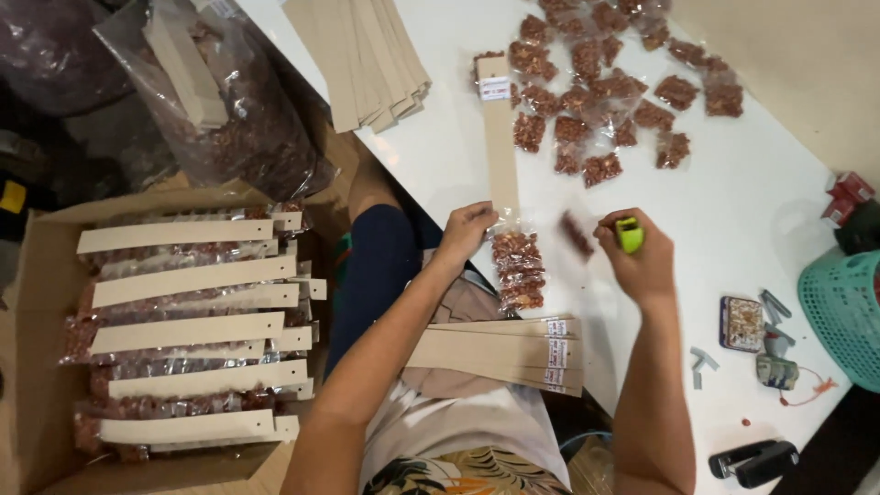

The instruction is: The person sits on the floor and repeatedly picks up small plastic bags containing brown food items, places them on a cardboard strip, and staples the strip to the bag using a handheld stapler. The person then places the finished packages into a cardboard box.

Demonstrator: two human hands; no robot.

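Nearest to me, a stack of cardboard strips (500,353) lies across the lap, ends toward the right arm. Just above it my left hand (466,229) presses its fingers onto a long cardboard strip (500,147) at the white table's (733,220) near edge, pinning down a row of small clear nut packets (519,269) that hangs from the strip toward me. My right hand (640,259) is closed around a small green stapler (629,235), just beside that row; a blurred dark packet (577,235) sits between the 2 hands. To my left an open cardboard box (46,275) holds finished strips with packets. Right of the hand lie a small tin (742,324), a black stapler (754,461) and a teal basket (843,312). Farther up the table, loose nut packets (605,82) are scattered, with a fan of blank strips (362,55) beside them.
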